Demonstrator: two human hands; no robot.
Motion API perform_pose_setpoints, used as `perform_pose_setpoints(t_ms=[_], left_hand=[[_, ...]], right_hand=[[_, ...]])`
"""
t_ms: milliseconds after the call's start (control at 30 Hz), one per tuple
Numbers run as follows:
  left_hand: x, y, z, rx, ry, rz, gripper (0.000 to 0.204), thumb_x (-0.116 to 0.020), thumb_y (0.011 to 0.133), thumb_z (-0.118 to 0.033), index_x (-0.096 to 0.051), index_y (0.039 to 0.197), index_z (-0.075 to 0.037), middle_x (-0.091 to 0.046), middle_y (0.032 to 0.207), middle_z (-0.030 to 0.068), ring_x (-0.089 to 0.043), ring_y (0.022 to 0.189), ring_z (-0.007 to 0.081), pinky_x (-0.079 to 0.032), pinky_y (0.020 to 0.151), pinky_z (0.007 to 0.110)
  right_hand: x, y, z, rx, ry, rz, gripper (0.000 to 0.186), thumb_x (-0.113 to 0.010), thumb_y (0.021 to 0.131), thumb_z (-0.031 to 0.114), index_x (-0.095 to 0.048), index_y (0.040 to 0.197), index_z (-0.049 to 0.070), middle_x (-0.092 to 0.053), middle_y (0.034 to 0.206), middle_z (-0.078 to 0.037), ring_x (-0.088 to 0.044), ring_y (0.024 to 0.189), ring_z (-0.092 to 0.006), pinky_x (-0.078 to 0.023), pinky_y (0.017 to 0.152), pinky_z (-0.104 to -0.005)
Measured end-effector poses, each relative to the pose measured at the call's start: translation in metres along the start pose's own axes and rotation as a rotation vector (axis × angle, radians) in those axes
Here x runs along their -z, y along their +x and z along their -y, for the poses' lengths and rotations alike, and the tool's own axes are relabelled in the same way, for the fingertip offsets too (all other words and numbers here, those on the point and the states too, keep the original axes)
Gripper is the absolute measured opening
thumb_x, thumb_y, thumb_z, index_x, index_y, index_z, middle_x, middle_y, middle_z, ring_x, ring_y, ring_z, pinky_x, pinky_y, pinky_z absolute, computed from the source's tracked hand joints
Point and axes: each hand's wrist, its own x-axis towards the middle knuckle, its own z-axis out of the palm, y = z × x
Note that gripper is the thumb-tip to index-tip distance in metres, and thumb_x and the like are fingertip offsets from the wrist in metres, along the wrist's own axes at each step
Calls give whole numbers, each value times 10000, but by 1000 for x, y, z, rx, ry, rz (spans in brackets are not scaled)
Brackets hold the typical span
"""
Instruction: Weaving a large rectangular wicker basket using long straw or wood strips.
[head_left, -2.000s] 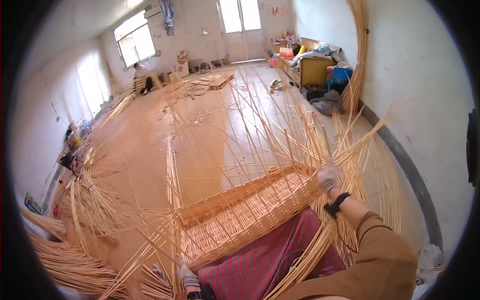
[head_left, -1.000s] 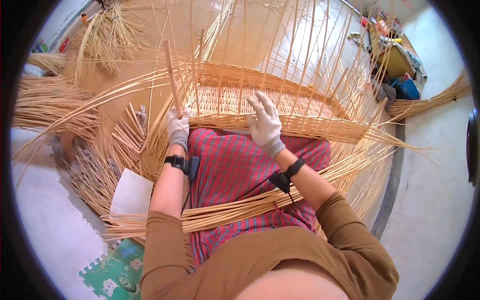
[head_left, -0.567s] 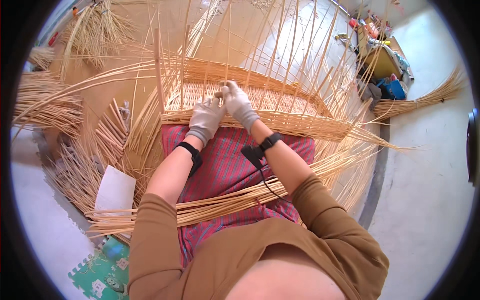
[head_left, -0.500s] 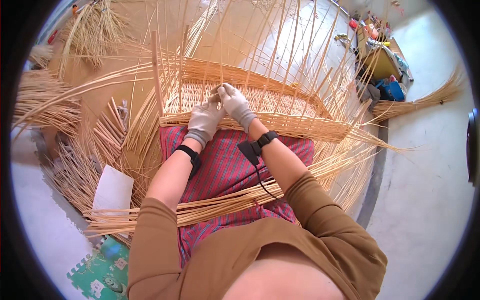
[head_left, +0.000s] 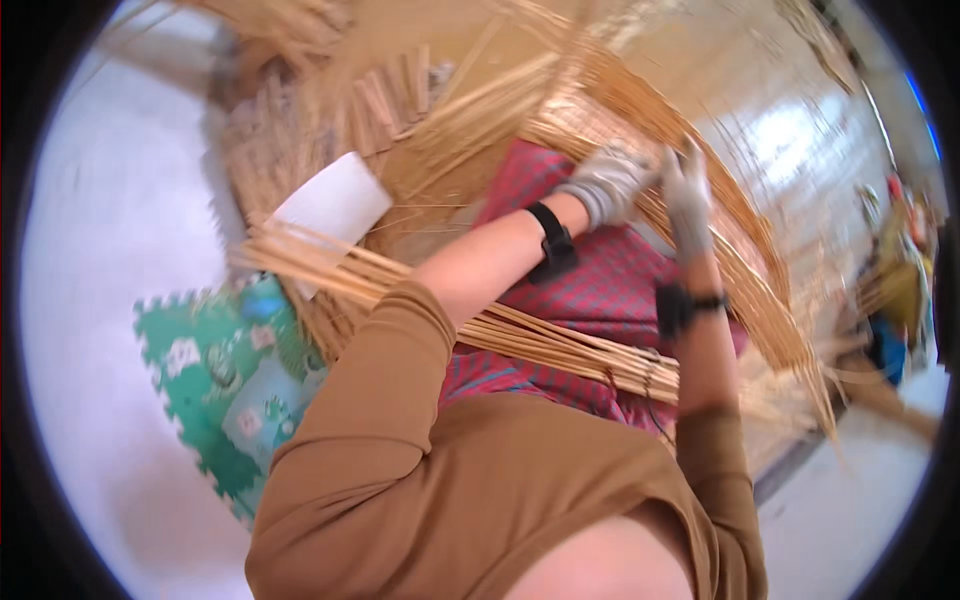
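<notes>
A long woven wicker basket [head_left: 757, 292], pale tan, runs slantwise from upper centre to the right. My left hand [head_left: 612, 182], in a whitish work glove, is at its near wall; its fingers are blurred and what lies in them cannot be made out. Just to its right is my gloved right hand [head_left: 689, 195], over the basket, with blurred fingers stretched upward and apart. Thin upright stakes around the basket are smeared by motion. Red-and-blue striped cloth [head_left: 560, 290] covers my lap below the basket.
A bundle of long peeled rods [head_left: 560, 345] lies across my lap. At left are a white sheet [head_left: 335, 200], short thick sticks [head_left: 385, 105] and a green foam mat [head_left: 215, 375]. Blurred piles of thin rods lie at the upper left. A blue container [head_left: 887, 350] stands far right.
The view has swung left, so basket and hands now appear further right and tilted. My hands, formerly together at a stake, have come apart slightly; my right fingers have straightened.
</notes>
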Motion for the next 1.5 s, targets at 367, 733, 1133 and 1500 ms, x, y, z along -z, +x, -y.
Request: perform_pose_setpoints(t_ms=[367,733,1133,1500], left_hand=[[134,-328,87,871,-120,-413,247,-660,941,-121,-669,1169,-27,-728,1054,118,-683,987,199,-522,901,318],[131,-330,130,622,31,206,215,-618,967,-258,-703,1151,-186,-719,1069,110,-653,1033,341,-238,1200,456],[97,-155,35,-15,92,-24,265,-691,785,5,-752,994,-146,-694,808,26,-667,828,208,-522,819,305],[68,-98,151,515,-108,-770,374,-663,980,-291,-619,1179,23,-663,1121,147,-629,1047,275,-492,895,346]], right_hand=[[42,-195,17,94,-242,830,215,-708,871,266,-741,945,67,-697,879,-161,-678,881,-328,-533,778,-420],[74,-190,17,299,-431,529,113,-689,865,195,-719,891,90,-689,858,-144,-665,822,-363,-524,751,-452],[28,-161,52,-707,1179,360,494,-455,1072,382,-454,1417,28,-646,1003,-103,-625,944,-200,-531,876,-352],[-49,-147,159,241,527,530,317,-498,1020,278,-624,1221,66,-665,1139,-186,-628,1115,-310,-483,986,-427]])
